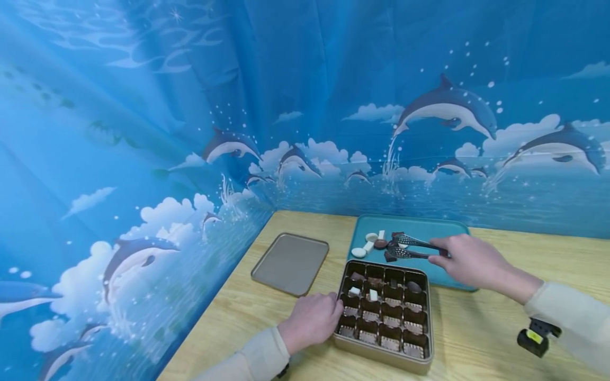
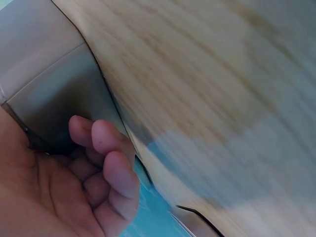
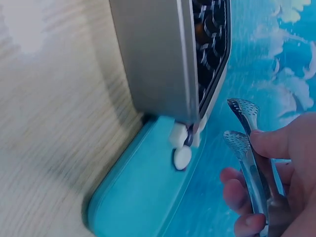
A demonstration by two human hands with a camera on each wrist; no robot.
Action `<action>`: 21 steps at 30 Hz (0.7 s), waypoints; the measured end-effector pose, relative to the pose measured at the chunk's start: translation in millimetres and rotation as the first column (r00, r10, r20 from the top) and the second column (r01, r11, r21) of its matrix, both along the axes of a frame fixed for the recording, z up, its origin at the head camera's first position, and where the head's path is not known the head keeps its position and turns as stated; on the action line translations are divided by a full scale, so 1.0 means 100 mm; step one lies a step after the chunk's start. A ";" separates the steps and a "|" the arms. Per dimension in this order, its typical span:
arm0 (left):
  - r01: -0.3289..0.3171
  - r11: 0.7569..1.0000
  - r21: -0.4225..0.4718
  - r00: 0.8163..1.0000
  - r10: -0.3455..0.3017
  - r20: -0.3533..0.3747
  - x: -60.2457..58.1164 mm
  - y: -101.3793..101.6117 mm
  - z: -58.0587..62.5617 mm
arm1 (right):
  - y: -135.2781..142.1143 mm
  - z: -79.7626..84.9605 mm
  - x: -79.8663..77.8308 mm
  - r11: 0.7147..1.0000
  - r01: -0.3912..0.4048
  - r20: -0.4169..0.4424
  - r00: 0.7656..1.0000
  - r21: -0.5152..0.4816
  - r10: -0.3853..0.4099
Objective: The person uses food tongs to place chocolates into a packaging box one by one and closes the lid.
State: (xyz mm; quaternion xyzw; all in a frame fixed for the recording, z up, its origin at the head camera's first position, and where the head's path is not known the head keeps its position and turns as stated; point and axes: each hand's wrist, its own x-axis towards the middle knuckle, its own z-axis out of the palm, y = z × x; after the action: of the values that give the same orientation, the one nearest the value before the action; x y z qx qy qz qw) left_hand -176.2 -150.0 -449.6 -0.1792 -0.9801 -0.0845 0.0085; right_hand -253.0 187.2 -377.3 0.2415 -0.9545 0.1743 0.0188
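A square tin [image 1: 381, 355] with a divided insert holds several dark chocolates [image 1: 413, 287] in its back row. White pieces [image 1: 354, 291] sit in the row before them. My left hand [image 1: 312, 320] holds the tin's left side, its fingers curled against the metal wall in the left wrist view. Beyond the tin, a teal tray [image 1: 440, 276] carries white and brown chocolates [image 1: 380, 244]. My right hand [image 1: 469, 259] grips metal tongs [image 1: 419, 243] over this tray. Their perforated tips stand apart among dark pieces; in the right wrist view nothing shows between them.
Left of the tray, a flat metal lid [image 1: 290, 262] lies on the wooden table [image 1: 238, 323]. A blue curtain [image 1: 305, 106] printed with dolphins borders the table at the back and left. The tin stands close against the tray's near edge.
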 end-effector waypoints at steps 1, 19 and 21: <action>0.002 1.000 -0.002 1.000 -0.002 -0.006 0.00 0.00 0.00 | 0.02 -0.02 -0.03 1.000 0.008 0.009 1.000 -0.001 -0.008; 0.005 1.000 0.015 1.000 -0.005 0.001 -0.01 -0.01 -0.01 | 0.12 -0.32 -0.32 1.000 0.025 0.098 0.995 -0.002 -0.025; 0.004 1.000 0.016 1.000 -0.004 0.001 -0.01 -0.01 -0.01 | 0.12 -0.34 -0.33 1.000 0.024 0.092 0.995 0.000 -0.024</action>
State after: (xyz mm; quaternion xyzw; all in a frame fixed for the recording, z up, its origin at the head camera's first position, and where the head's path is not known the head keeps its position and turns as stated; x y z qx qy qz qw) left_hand -176.9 -151.0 -450.6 -0.1812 -0.9790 -0.0923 0.0093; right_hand -285.9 198.9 -411.3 0.2216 -0.9571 0.1855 -0.0230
